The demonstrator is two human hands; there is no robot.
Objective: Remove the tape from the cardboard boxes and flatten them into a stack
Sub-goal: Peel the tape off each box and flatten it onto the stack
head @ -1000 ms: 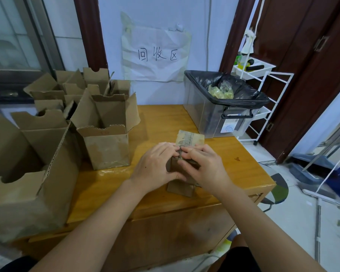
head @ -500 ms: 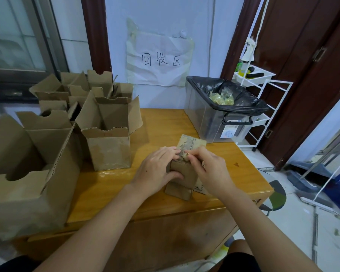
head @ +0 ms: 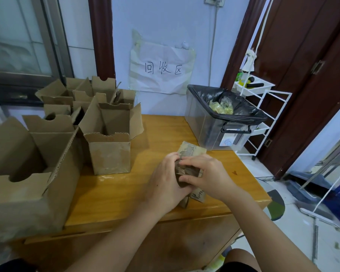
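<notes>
A small cardboard box (head: 186, 170) with worn tape on it stands near the front right of the wooden table (head: 114, 195). My left hand (head: 165, 185) grips its left side. Its top is pinched by the fingers of my right hand (head: 206, 176), which curl over the right side. One flap (head: 191, 149) with a printed label sticks up behind the hands. Most of the box is hidden by my hands.
Several open cardboard boxes crowd the table's left, the nearest a large one (head: 28, 173) and a medium one (head: 110, 142). A clear bin with a black liner (head: 222, 118) holding tape scraps stands at the back right. A white rack (head: 263, 107) stands beyond the table's right edge.
The camera has tilted up a little. My hands have shifted on the small box, the right hand now lower over its top and side; the box has turned slightly.
</notes>
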